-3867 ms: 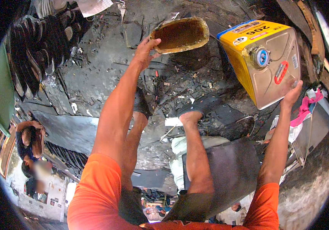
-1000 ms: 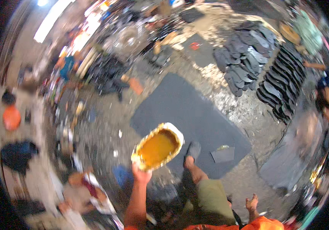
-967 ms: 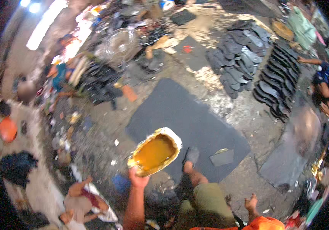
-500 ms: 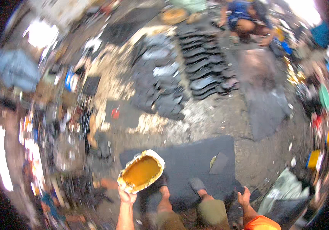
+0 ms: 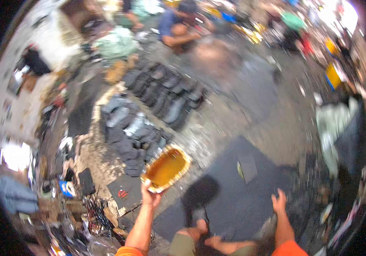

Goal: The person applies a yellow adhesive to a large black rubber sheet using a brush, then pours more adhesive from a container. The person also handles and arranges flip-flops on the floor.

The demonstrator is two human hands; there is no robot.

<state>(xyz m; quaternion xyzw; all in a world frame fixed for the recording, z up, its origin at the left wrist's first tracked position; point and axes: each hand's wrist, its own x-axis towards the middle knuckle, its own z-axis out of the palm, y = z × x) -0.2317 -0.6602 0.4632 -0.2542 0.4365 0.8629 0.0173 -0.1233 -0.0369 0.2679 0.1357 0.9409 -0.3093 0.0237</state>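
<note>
My left hand (image 5: 150,198) grips an oval tub (image 5: 187,162) by its near edge, the thumb over the rim. Amber liquid fills the tub, and its pale rim looks crusted. Below the tub, a dark sheet (image 5: 225,209) covers the floor, with a shadow falling on it. Over the right part of that sheet is my right hand (image 5: 279,202), empty, its fingers apart. A small grey flat piece (image 5: 247,167) lies on the sheet, with a yellowish strip along its left side. My feet are at the sheet's near edge, partly blurred.
Rows of dark shoe soles (image 5: 161,91) lie ahead, with more dark and grey soles (image 5: 125,132) left of them. A person (image 5: 174,32) crouches beyond. Another dark sheet (image 5: 255,89) lies far right. A pale green sack (image 5: 330,132) is at right; clutter lines the left.
The view has swung to the right, so the soles and the person appear farther left. My left hand still carries the tub, and more of both forearms shows. My feet have shifted.
</note>
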